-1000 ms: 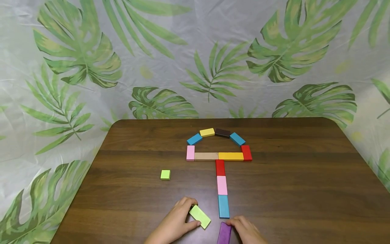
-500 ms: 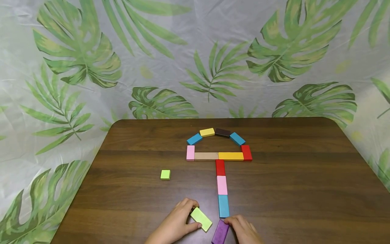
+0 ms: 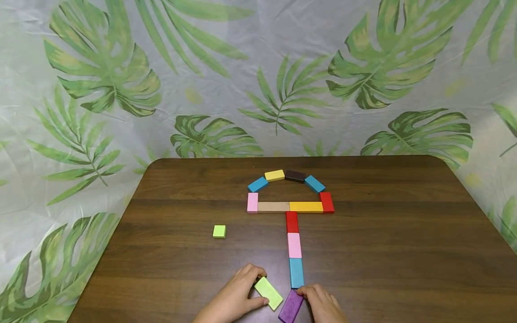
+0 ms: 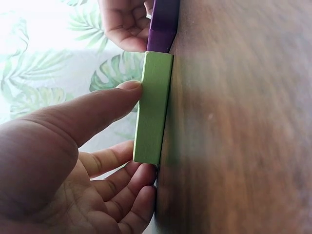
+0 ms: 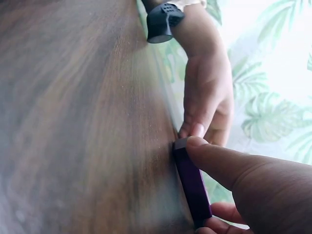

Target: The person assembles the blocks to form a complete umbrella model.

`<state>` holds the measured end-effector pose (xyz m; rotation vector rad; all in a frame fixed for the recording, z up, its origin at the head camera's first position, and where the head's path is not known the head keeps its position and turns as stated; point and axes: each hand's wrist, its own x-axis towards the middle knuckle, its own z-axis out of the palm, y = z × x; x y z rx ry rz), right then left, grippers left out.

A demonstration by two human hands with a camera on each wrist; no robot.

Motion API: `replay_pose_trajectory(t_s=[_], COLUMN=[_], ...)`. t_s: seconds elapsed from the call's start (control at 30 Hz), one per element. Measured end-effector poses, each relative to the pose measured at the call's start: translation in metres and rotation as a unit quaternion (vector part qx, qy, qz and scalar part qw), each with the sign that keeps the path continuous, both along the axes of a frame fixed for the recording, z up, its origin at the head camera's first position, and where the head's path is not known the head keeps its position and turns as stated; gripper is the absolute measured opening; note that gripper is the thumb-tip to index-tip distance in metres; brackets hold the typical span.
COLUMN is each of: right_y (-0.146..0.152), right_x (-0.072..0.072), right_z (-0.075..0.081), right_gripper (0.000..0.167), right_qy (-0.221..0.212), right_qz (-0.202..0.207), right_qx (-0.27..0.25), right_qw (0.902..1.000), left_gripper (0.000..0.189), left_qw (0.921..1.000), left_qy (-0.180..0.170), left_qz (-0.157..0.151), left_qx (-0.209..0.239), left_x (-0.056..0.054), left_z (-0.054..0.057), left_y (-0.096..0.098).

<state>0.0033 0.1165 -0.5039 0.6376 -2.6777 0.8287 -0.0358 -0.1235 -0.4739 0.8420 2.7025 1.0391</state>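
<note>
A lime-green block [image 3: 268, 293] lies slanted on the table, pinched lengthwise by my left hand [image 3: 236, 294]. The left wrist view shows the thumb on the green block's [image 4: 153, 107] upper part and fingers at its lower end. My right hand [image 3: 323, 303] holds a purple block [image 3: 291, 307] by its ends, thumb and fingers showing in the right wrist view. The purple block [image 5: 192, 185] tilts the opposite way to the green one, so the two form a V open at the top. Its upper end is close to the bottom of a teal block [image 3: 296, 272]; whether they touch is partly hidden.
Above the teal block, a pink block [image 3: 294, 245] and a red block [image 3: 292, 222] continue a straight column. It meets a tan block [image 3: 273, 207] and an orange-yellow block [image 3: 306, 207] under an arch of several blocks. A small lime block [image 3: 219, 231] sits to the left.
The purple block has moved up and turned, its lower end swinging left. My left hand and the green block have shifted slightly right and down. The column and arch look unchanged.
</note>
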Motion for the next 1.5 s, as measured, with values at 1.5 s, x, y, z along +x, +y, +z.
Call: replay_pose_trajectory(t_s=[1.5], right_y=[-0.009], right_x=[-0.009], right_z=[0.003], right_gripper=[0.065], right_qy=[-0.012], right_qz=[0.043], right_qx=[-0.041], right_qw=[0.9981], left_gripper=[0.035], left_qw=[0.9974], left_qy=[0.030], left_qz=[0.002], left_qx=[0.065], left_x=[-0.005], left_z=[-0.006], left_y=[0.000])
